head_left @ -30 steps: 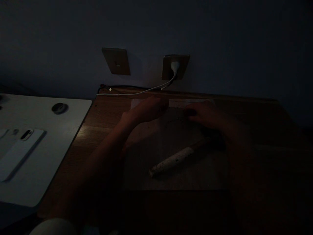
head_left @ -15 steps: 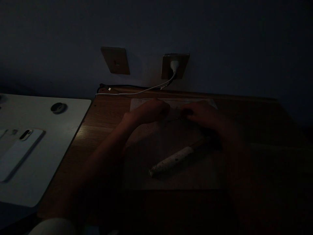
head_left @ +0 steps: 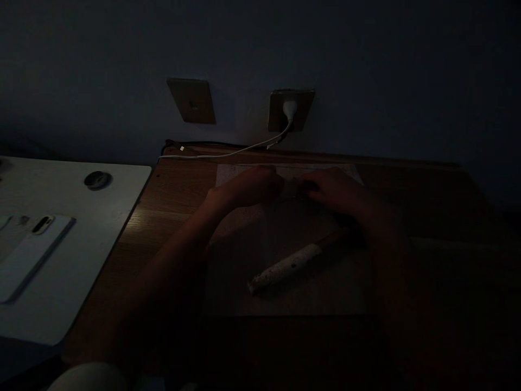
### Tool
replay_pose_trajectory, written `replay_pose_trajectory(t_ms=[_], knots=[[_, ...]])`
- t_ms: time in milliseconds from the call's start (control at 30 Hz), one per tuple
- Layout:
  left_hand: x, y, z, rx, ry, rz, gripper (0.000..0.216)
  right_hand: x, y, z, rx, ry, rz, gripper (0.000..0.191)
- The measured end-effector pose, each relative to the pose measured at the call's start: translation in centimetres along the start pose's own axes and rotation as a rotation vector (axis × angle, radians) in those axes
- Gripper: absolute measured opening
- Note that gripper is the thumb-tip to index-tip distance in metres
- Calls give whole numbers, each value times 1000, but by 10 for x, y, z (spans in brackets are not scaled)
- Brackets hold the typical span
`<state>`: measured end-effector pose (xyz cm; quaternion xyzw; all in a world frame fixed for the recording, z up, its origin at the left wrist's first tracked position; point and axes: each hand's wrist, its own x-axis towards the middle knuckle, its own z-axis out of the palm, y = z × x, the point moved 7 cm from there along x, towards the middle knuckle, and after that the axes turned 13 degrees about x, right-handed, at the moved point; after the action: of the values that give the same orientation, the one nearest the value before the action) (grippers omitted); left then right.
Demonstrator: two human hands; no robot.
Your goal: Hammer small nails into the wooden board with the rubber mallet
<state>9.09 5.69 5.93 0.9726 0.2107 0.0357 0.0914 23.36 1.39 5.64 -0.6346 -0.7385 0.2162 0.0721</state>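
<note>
The scene is very dark. My left hand [head_left: 248,187] and my right hand [head_left: 331,187] rest close together at the far part of a flat board [head_left: 285,293] on a wooden table [head_left: 171,190]. Both hands have their fingers curled in, as if pinching something small between them that I cannot make out. A hammer with a pale speckled handle [head_left: 285,267] lies on the board just below my right wrist, its head end hidden in shadow under my forearm.
A white cable [head_left: 228,153] runs from a plug in a wall socket [head_left: 290,110] along the table's back edge. A second wall plate [head_left: 191,101] sits to its left. A white surface [head_left: 73,255] at left holds a phone [head_left: 30,252] and a small round dark object [head_left: 97,179].
My two hands have drawn a little closer together at the board's far part. The hammer has not moved.
</note>
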Motion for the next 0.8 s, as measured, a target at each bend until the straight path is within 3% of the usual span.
replay_pose_trajectory(t_ms=[600, 800], knots=[[-3, 2, -3, -9, -36, 1, 23, -3, 2, -5, 76, 24, -1, 32], [-2, -13, -11, -11, 189, -179, 29, -3, 9, -25, 103, 242, 46, 25]])
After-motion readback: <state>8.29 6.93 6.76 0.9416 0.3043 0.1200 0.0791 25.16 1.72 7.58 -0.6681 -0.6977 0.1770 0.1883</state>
